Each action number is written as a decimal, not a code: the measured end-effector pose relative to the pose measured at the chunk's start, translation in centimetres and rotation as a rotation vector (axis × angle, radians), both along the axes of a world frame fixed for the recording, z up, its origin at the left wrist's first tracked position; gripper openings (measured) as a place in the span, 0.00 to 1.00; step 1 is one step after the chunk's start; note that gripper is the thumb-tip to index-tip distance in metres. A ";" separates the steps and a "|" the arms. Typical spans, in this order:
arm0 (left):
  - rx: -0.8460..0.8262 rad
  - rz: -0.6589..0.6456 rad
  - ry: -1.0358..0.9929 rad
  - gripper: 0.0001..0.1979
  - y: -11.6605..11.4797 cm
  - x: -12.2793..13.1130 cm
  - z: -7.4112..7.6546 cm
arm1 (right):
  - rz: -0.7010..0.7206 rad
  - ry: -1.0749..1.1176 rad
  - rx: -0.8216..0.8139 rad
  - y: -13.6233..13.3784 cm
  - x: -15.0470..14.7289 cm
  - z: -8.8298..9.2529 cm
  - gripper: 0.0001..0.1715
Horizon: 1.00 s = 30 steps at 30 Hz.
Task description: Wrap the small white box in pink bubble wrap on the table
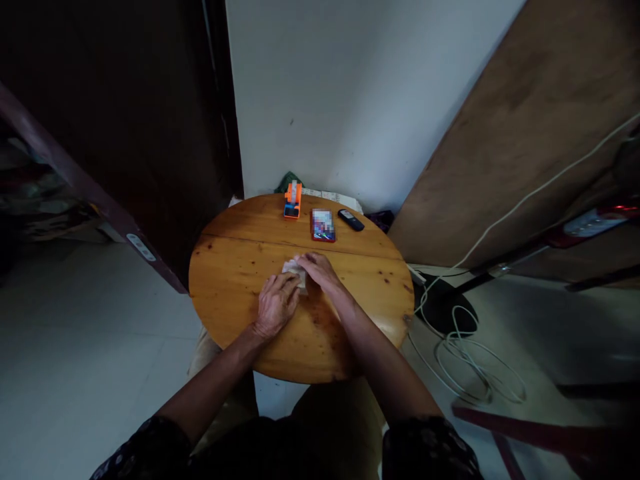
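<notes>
A small white piece of folded, crumpled paper that looks like tissue (295, 268) lies on the round wooden table (230, 267), between my two hands. My left hand (278, 301) rests at its near left side, palm down, with bent fingers closed over the lower part. From the right, my right hand (318, 268) reaches across and its fingertips pinch the far upper edge. My palms hide part of the paper, so its full shape cannot be seen.
Toward the back of the table stand an orange tape dispenser (293, 200), a red-edged phone (323, 225) with a lit screen, and a black handset (351, 219). A white wall rises behind. On the floor at right lie a coiled white cable (467, 363) and a round black stand base (453, 310).
</notes>
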<state>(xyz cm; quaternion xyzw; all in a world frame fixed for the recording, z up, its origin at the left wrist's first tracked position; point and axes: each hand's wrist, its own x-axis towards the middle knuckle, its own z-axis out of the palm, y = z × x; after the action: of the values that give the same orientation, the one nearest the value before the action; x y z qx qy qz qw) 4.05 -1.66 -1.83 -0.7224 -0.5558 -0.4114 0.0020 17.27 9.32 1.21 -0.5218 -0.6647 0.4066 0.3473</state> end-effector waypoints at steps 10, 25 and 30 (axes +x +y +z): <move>0.021 0.021 0.003 0.10 -0.3 0.0 -0.1 | 0.172 0.090 0.005 1.1 0.5 -1.4 0.05; -0.026 -0.004 -0.307 0.32 -0.4 0.2 -0.3 | -0.055 0.399 0.145 -0.3 0.3 0.4 0.14; -0.122 -0.094 -0.539 0.33 -0.5 -0.1 -0.6 | -0.112 0.529 0.124 -0.1 0.3 0.1 0.16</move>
<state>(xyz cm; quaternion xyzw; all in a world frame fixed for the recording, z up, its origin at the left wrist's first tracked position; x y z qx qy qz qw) 3.97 -2.17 -2.42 -0.6107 -0.5258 -0.5541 -0.2084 17.62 9.23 1.35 -0.4111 -0.5446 0.4675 0.5621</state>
